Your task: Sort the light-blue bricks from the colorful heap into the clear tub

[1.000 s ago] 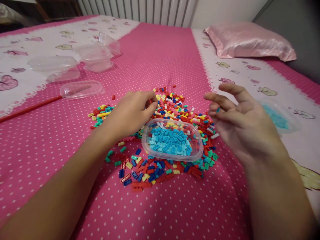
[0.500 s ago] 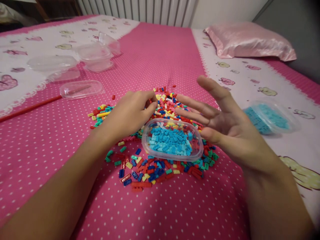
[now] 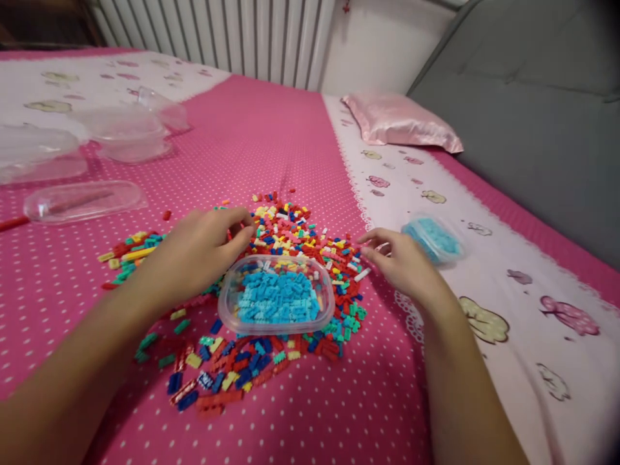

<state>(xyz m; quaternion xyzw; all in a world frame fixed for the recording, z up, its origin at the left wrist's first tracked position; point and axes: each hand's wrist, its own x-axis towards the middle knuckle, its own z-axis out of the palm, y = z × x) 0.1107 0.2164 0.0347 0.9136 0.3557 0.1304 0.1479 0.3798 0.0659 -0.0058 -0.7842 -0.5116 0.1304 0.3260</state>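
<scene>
A clear plastic tub (image 3: 227,310) holds light-blue building bricks (image 3: 278,297) and stands on a heap of mixed small bricks (image 3: 285,236). My left hand (image 3: 208,248) is over the heap at the tub's upper left. Its thumb and fingers are curled together, and whatever they may hold is hidden. My right hand (image 3: 400,261) is at the heap's right edge, palm down. Its fingers are bent, with the tips slightly apart, close to red bricks and a white stick-like piece (image 3: 362,274).
A second clear tub (image 3: 433,239) of light-blue bricks lies beyond my right hand. Several clear containers (image 3: 128,132) and a lid (image 3: 87,200) lie at left, near a red stick (image 3: 13,224). A pink pillow (image 3: 400,121) rests farther back before a grey headboard (image 3: 527,123).
My right hand has turned from spread, palm showing, to palm down and bent at the heap's right edge. The left hand stays by the tub. The view has swung to the right.
</scene>
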